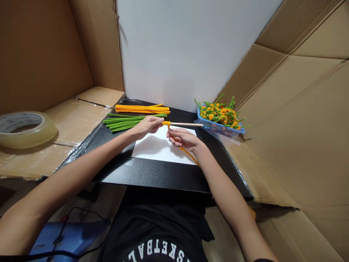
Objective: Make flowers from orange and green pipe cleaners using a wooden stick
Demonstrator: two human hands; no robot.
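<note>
1. Orange pipe cleaner [166,124] coiled around the left end of a wooden dowel [188,124]; dowel lies level, long axis pointing right toward a blue basket [215,127].
2. Left hand [147,126]: fingers closed on the dowel's end, hiding it.
3. Right hand [182,139]: fingers pinching the pipe cleaner below the coil, contact partly hidden.
4. Loose strand trails down-right above white paper [155,149], partly hidden by the right hand.

A head-worn view looks forward and down, close over the left hand [147,125] and right hand [182,140].
</note>
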